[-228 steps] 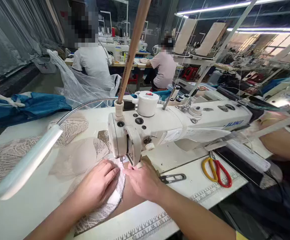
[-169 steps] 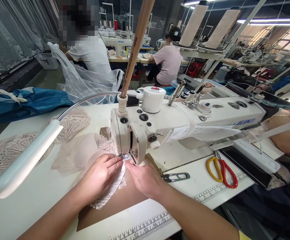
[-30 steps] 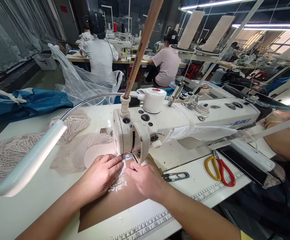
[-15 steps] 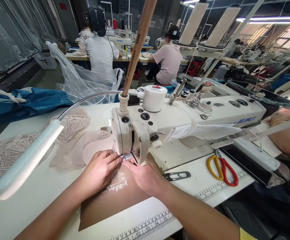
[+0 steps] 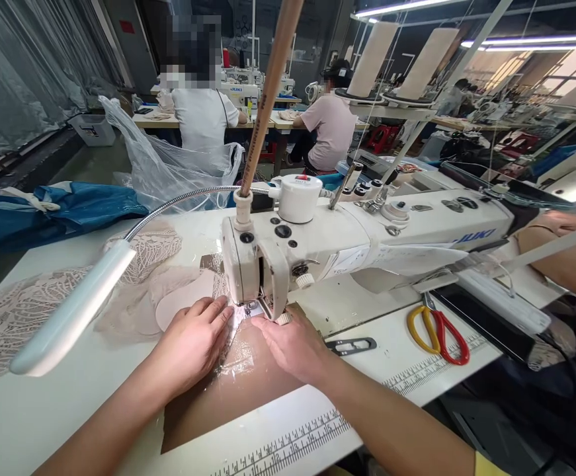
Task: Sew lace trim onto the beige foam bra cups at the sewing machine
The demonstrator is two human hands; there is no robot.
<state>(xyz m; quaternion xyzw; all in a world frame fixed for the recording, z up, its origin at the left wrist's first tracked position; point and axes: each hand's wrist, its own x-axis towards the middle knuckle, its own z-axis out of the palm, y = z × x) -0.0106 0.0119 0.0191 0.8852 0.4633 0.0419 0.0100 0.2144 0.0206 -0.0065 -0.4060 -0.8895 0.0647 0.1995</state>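
A pale lace-and-cup piece, like part of a bra point(image 5: 181, 297), lies under and left of the white sewing machine's head point(image 5: 252, 258). Its narrow edge reaches the metal presser foot point(image 5: 250, 307). My left hand point(image 5: 196, 337) lies flat on this piece, fingers stretched out and pointing toward the foot. On the foot's other side, my right hand point(image 5: 292, 344) rests on the machine bed with its thumb extended toward the foot. Its other fingers are partly hidden behind the machine head. Under both hands is a brown, partly taped sheet point(image 5: 228, 403) on the table.
Red-and-yellow-handled scissors point(image 5: 436, 334), grey thread snips point(image 5: 351, 346) and a black phone point(image 5: 481, 320) lie on the right. A lamp point(image 5: 74, 311) arches over the left side, above more lace pieces point(image 5: 24, 311). Other people sit at machines beyond, and one person's arm point(image 5: 545, 251) shows at right.
The view has shifted slightly. My left fingers have drawn back a little from the presser foot, uncovering more of the pale edge. My right hand stays almost in place.
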